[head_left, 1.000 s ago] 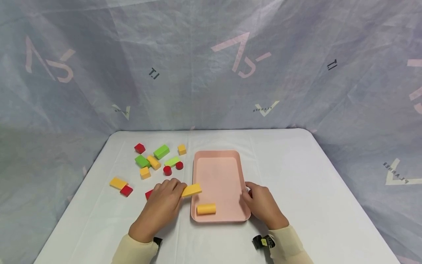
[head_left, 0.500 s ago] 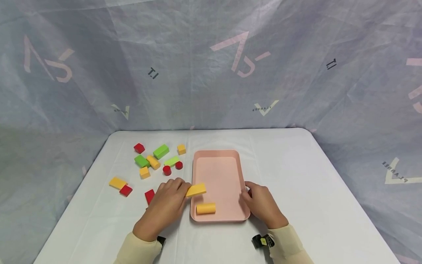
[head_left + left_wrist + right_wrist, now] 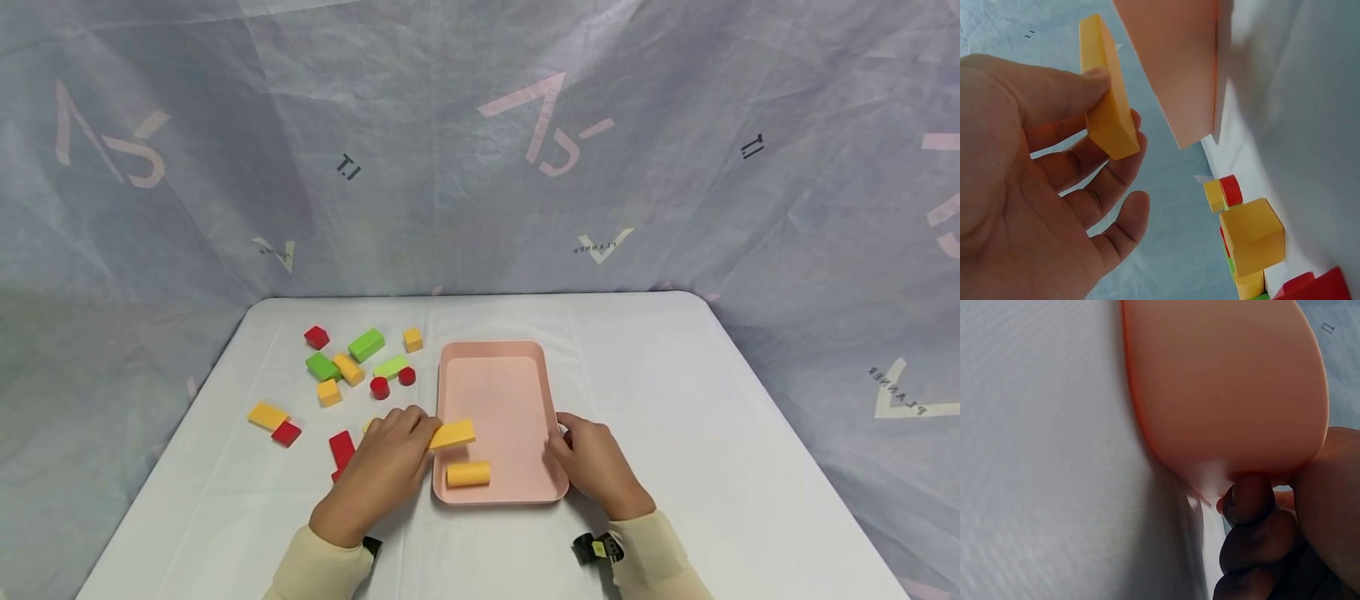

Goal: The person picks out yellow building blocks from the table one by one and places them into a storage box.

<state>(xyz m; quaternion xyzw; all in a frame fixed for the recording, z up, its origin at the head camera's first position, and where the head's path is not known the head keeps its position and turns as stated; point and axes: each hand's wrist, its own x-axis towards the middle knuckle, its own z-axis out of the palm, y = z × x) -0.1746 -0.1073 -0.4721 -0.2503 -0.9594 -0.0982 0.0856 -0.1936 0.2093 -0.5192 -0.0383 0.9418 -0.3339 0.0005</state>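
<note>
My left hand pinches a flat yellow block between thumb and fingers, over the left rim of a pink tray. In the left wrist view the thumb lies along one face of the yellow block, with fingertips behind it; the tray's outer wall stands beyond. A yellow cylinder lies on its side in the tray's near left corner. My right hand grips the tray's right rim, thumb on the inside. In the right wrist view its fingers are bent beneath the tray's edge.
Left of the tray lie several loose blocks: a red block beside the left hand, a yellow slab touching a red one, and green blocks farther back. Two red round pieces are near the tray. White cloth covers the table.
My left hand has moved right with the yellow block, which reaches farther over the tray. More of the red blocks beside that hand now shows. The right hand and tray have stayed put.
</note>
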